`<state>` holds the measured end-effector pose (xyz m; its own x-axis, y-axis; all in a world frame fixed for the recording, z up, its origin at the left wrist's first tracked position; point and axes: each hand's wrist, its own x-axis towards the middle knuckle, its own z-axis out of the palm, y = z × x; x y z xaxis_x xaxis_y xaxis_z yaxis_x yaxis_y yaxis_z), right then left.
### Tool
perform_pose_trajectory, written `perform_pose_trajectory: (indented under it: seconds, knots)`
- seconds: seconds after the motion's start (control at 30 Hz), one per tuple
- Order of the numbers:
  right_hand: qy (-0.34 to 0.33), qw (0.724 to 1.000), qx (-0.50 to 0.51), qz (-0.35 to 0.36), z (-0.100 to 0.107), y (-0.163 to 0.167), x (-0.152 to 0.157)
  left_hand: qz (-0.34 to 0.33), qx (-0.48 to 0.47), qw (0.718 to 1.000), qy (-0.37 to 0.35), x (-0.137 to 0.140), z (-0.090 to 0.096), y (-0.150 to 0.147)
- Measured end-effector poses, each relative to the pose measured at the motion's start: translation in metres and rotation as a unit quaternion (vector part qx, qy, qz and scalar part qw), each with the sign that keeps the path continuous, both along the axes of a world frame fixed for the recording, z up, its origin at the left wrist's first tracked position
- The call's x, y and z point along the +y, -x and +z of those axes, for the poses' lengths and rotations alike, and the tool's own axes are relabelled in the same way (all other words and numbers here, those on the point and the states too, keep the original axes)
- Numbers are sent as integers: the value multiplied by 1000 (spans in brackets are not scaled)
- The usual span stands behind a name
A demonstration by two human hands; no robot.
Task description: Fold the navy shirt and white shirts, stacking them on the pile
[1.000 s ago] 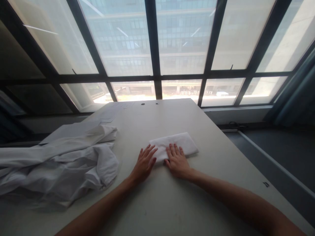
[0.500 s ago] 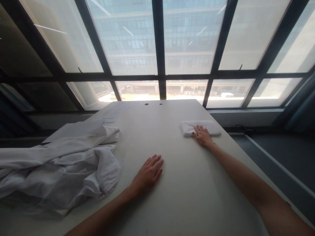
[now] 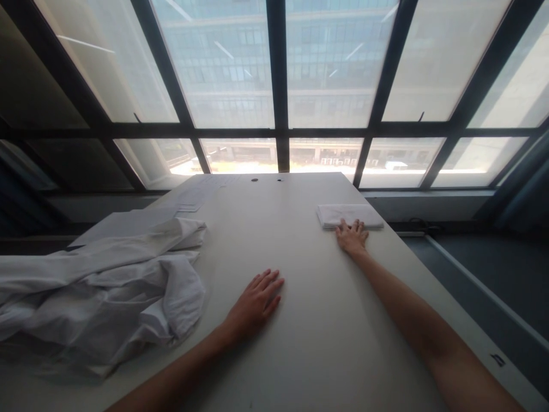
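Note:
On the right half of the white table (image 3: 295, 240) lies a neatly folded white cloth (image 3: 343, 212). My right hand (image 3: 352, 236) reaches to its near edge, fingers spread and fingertips touching the cloth, without gripping it. My left hand (image 3: 256, 300) rests palm down on the bare tabletop nearer to me, its fingers stretched out and holding nothing. A large crumpled heap of white fabric (image 3: 111, 292) covers the left side of the table, apart from my left hand.
Sheets of paper (image 3: 191, 197) lie at the table's back left, behind the heap. Tall windows with a dark frame (image 3: 281, 86) rise beyond the far edge. A small dark label (image 3: 497, 359) shows near the right edge. Dark curtains (image 3: 521, 189) hang at the side.
The folded cloth has shifted slightly farther away. My right hand has slid back from its top to the near edge. My left hand has barely moved.

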<state>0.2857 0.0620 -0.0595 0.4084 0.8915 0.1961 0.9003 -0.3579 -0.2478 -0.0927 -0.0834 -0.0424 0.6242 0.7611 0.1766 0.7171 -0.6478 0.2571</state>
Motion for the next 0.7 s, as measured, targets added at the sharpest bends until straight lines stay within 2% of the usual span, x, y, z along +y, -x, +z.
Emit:
perform_pose_trajectory:
  seconds: [0.3, 0.4, 0.47, 0.57, 0.63, 0.7]
  knots:
    - [52, 999, 13, -10, 8, -24, 33, -6, -3, 1000, -5, 0, -1, 0]
    - [43, 999, 11, -7, 11, -26, 35, -2, -6, 1000, 2, 0, 0, 0]
    - [27, 999, -4, 28, 11, -23, 30, 0, -5, 1000, 5, 0, 0, 0]
    - [11, 990, -34, 136, 10, -14, 17, 1, -4, 1000, 7, -1, 1, 0]
    - [11, 979, -48, 197, 9, -6, 6, 3, -4, 1000, 9, -1, 2, -1]
    - [22, 972, -53, 229, 10, 3, -4, 7, 2, 1000, 15, -1, 3, -3]
